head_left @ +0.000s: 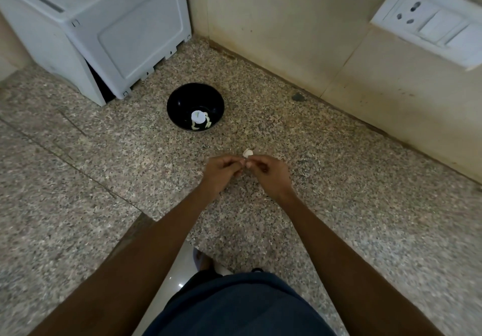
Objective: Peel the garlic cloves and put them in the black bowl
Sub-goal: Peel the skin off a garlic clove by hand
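Note:
A black bowl (pixel 195 106) stands on the speckled granite counter (pixel 104 158), with a few pale peeled garlic cloves (pixel 200 122) in its bottom. In front of it and a little to the right, my left hand (pixel 221 172) and my right hand (pixel 270 174) meet fingertip to fingertip over the counter. Both pinch a small white garlic clove (pixel 247 153) that sticks up between the fingertips. Most of the clove is hidden by my fingers.
A white appliance (pixel 104 30) stands at the back left, close behind the bowl. Beige tiled walls (pixel 287 35) form a corner at the back and right. A white socket and switch plate (pixel 430 20) is on the right wall. The counter's front edge lies near my body.

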